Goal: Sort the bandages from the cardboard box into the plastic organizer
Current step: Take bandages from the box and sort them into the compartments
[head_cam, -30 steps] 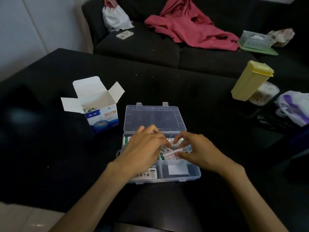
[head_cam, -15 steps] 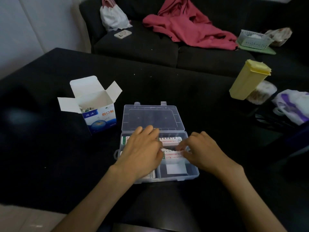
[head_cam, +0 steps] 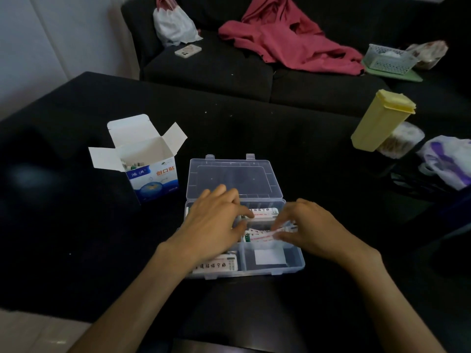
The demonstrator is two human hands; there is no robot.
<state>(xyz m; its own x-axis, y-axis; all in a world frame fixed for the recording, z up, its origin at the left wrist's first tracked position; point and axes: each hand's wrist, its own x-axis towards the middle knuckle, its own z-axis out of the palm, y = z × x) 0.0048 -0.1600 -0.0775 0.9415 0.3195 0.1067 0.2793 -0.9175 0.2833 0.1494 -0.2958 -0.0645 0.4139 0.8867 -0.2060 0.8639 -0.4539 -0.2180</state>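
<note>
Fingers of the right hand (head_cam: 316, 229) curl and pinch a bandage (head_cam: 262, 236) over the organizer (head_cam: 297, 261), in its middle right compartment. The left hand (head_cam: 214, 222) lies palm down over the organizer's left side, fingers loosely bent, fingertips touching the bandages; whether it grips any I cannot tell. More bandages lie in the near left compartment. The organizer's lid (head_cam: 233, 178) lies open behind. The box (head_cam: 150, 164) stands open left of the organizer, a yellow container (head_cam: 381, 121) far right.
</note>
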